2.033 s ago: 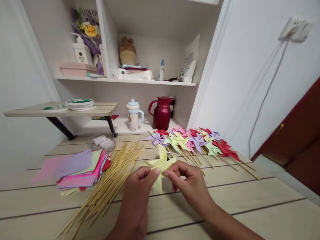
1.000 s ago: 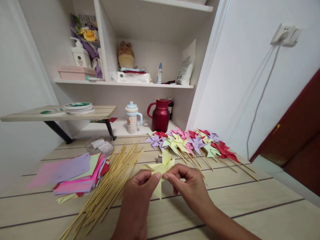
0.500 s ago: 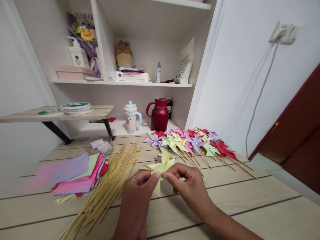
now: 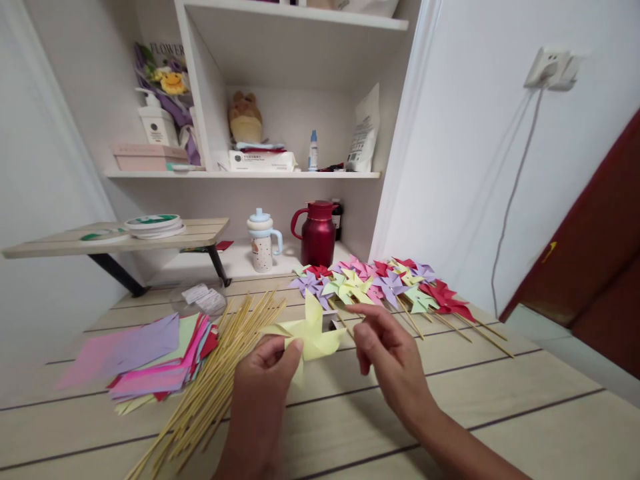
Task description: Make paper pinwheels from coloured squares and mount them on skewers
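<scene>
Seated before a wooden table [image 4: 500, 400], we see a person's 2 bare hands at work around a yellow pinwheel [image 4: 311, 337]. Its folded blades fan out just above the boards, between the sticks and the heaped pinwheels. The left hand [image 4: 261, 387] pinches it at the side, thumb pressed on the paper against the curled fingers. The right hand [image 4: 387, 353] hangs near the opposite blade, apart from it, its forefinger stretched out, clear of the thumb, and its other fingers curled loosely. Just behind the blades we find a small grey object [image 4: 334, 323], too hidden for us to name. To the left lie a loose bundle of sticks [image 4: 215, 380] and, beside it, coloured paper [image 4: 150, 363] in pink, purple, green and red. To the right, we count pinwheels [image 4: 390, 287] in 5 colours, massed on their stems near the wall. At the back, a spotted cup [image 4: 261, 252] and a red jug [image 4: 319, 237] stand upright, and at left white rolls [image 4: 155, 228] rest on a low stand [image 4: 205, 230]
</scene>
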Available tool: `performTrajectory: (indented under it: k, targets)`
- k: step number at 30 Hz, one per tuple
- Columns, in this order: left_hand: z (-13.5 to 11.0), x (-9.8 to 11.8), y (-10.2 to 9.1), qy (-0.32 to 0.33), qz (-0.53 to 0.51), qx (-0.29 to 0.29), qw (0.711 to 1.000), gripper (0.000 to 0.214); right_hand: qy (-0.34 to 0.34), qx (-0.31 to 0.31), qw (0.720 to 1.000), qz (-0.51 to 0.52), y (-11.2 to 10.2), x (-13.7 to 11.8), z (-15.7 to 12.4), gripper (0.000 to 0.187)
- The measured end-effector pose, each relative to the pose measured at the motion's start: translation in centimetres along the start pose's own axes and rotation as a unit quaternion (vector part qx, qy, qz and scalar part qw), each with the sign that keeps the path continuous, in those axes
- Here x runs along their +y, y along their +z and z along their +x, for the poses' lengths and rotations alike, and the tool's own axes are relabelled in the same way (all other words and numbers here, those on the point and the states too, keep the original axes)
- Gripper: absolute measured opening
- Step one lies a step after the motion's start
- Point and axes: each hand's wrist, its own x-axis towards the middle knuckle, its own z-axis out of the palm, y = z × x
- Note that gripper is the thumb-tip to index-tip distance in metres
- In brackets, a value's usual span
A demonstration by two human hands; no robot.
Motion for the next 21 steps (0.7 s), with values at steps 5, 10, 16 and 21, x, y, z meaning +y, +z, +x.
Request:
performTrajectory:
  k: [5, 10, 16, 21]
  targets:
    - [0.6, -0.7, -0.3, -0.056, -0.070, -0.068, 0.994, 0.027, -0.016, 0.028, 0.999, 0.010, -1.1, 0.8, 1.2, 0.029]
    - [0.8, -1.6, 0.1, -0.069, -0.092, -0.085, 0.990, 0.030, -0.016, -0.025, 0.999, -0.039, -1.0, 1.1, 1.3, 0.031]
    - [1.0, -1.7, 0.1, -0.040, -0.061, -0.083, 0.994, 0.026, -0.008, -0.053, 0.998, -0.026, -0.9, 0.3, 0.5, 0.037]
    - [0.9, -2.1, 0.7, 0.016, -0.027, -0.044, 0.999, 0.023, 0.039, -0.113, 0.992, -0.027, -0.3, -0.4, 0.2, 0.089]
